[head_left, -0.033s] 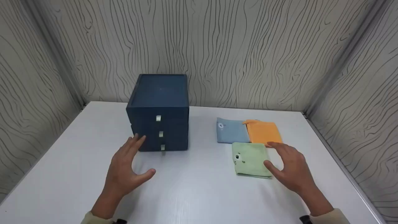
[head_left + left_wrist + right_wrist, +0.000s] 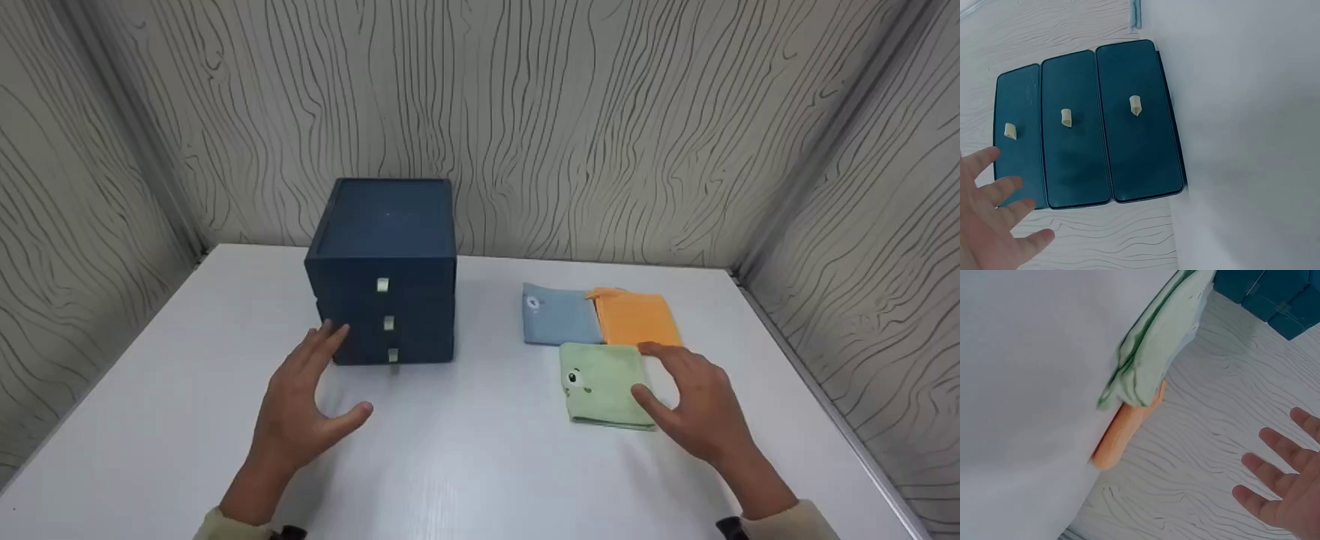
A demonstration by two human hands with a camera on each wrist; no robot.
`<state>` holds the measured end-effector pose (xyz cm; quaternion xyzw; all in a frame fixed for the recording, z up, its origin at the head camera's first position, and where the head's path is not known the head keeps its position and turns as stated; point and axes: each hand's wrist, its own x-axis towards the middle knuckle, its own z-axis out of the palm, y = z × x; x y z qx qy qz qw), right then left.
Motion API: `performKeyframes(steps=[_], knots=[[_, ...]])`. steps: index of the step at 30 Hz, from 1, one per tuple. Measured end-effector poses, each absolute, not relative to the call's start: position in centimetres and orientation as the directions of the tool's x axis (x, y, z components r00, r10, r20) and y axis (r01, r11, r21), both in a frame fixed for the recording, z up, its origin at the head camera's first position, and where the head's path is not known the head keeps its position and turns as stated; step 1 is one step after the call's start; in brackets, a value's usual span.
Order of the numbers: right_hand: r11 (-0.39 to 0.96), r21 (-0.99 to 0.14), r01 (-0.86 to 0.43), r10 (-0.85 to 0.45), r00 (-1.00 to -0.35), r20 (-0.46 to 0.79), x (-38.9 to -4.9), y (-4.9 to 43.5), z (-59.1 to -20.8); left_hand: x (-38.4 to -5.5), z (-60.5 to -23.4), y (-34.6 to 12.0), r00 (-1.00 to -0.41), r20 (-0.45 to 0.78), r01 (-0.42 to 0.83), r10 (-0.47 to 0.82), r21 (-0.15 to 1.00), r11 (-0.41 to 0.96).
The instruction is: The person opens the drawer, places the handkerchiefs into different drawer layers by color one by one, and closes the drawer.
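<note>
My left hand [image 2: 296, 412] hovers over the white table in front of a dark blue drawer box [image 2: 390, 225], fingers spread and nothing held. Its fingertips overlap the box's lower left front in the head view. The box has three closed drawers, each with a small pale pull tab; the left wrist view shows these drawer fronts [image 2: 1075, 163] beyond the fingers. On the right, my right hand [image 2: 701, 412] is held with thumb and fingers apart, beside a folded green cloth [image 2: 607, 386] with an embroidered eye. It grips nothing.
Behind the green cloth lie a folded blue cloth [image 2: 562, 319] with a small white face patch and an orange cloth [image 2: 637, 319], side by side. Wood-grain patterned panels [image 2: 525, 127] rise at the back and both sides of the table [image 2: 450, 465].
Both hands have shifted very slightly to the left, the right one a little more. The drawer box and cloths have not moved.
</note>
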<state>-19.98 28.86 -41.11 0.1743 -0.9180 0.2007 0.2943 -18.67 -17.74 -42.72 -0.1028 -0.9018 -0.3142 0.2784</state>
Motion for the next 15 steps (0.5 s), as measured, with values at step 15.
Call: performKeyframes(steps=[15], knots=[[0.533,-0.53,-0.659,-0.251,-0.722,0.645,-22.8,16.0,-38.6,-23.0,-39.8,-20.3,-0.773,0.623,0.543,-0.118,0.746,0.385]])
